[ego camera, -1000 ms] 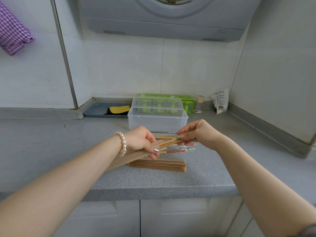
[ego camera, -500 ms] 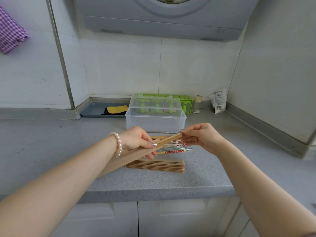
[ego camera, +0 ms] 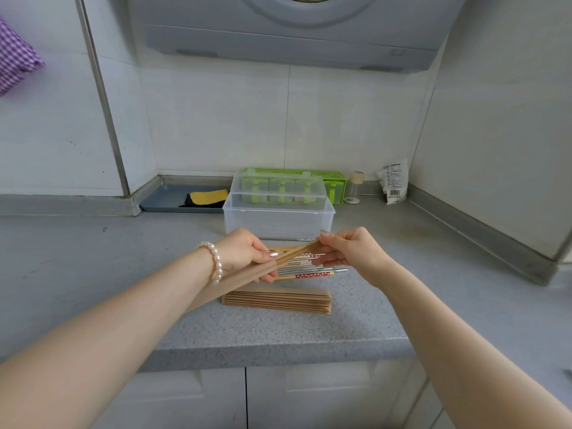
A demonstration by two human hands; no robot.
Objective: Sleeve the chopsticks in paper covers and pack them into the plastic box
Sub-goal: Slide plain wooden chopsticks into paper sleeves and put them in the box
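- Grey speckled kitchen countertop (ego camera: 93, 261) in a tiled corner, range hood (ego camera: 288, 32) overhead, purple checked cloth (ego camera: 15, 63) hanging far left of the plastic box.
- Clear plastic box (ego camera: 278, 221) standing open on the counter, its lid (ego camera: 278, 187) propped behind it; nothing sleeved visible inside yet, though the frosted walls make that hard to judge.
- Behind the box: green caddy (ego camera: 335, 184), small jar (ego camera: 356, 187), white packet (ego camera: 393, 184); to the box's left rear, grey tray (ego camera: 164, 199) with a yellow sponge (ego camera: 209, 198).
- Just in front of the box, loose chopsticks (ego camera: 309, 272) lying in a row on the counter, some with red patterned ends; nearer still, a stack of paper covers (ego camera: 277, 300), lying flat.
- Left hand (ego camera: 244, 252), pearl bracelet (ego camera: 215, 264) at the wrist, closed around one brown paper cover (ego camera: 247, 275), thumb pinching its open mouth.
- Right hand (ego camera: 349, 252) pinched shut on a wooden chopstick pair (ego camera: 297, 252), held above the loose row, tips pointing into the cover.
- Compared with half a second ago: less bare wood showing between the two hands, right hand drawn closer to the left, pair slid deeper into the cover.
- Meaning for the task: this pair partly sleeved, not finished; probably a final push to seat it, then into the box.
- Most of the work apparently ahead, given the loose chopsticks and the thick stack.
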